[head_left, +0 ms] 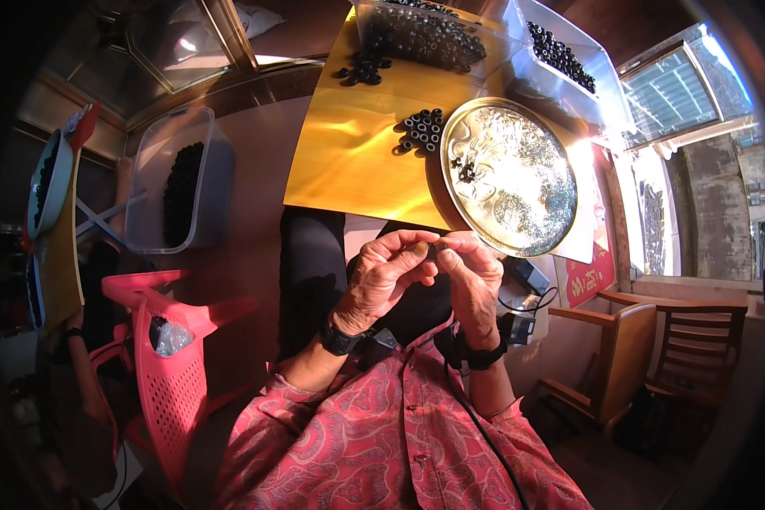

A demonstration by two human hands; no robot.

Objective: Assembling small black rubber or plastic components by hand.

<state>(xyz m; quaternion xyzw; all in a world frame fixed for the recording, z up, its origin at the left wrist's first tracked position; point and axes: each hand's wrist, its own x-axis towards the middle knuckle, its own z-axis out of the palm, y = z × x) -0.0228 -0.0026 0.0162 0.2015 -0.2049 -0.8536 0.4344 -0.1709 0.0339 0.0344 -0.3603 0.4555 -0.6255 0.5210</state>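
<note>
- Well, from the head view, the person sits with both hands raised in front of the chest, below the near edge of a yellow-topped bench (340, 166).
- The left hand (381, 274) has its grip pinched, thumb against forefinger, with the other fingers curled under.
- The right hand (469, 276) meets it tip to tip, its grip likewise pinched nearly to nothing.
- Between the two sets of fingertips is a small dark piece (434, 248); fingers cover most of it, so I can't tell its exact shape.
- Just beyond the right hand, a round metal tray (476, 208) glares in the sunlight, with a few small black parts (465, 170) toward its left side.
- Left of the tray, black ring-shaped pieces (422, 132) lie grouped on the bench, with a looser black cluster (365, 68) farther back.
- Two clear boxes stand at the far side, both holding black pieces: a wide box (484, 59) and, right of it, a second box (531, 85).
- Off to the person's left are a translucent bin (217, 204) with dark contents and a pink chair (174, 378).
- To the right, a wooden chair (629, 357) stands below a bright window (671, 93).
</note>
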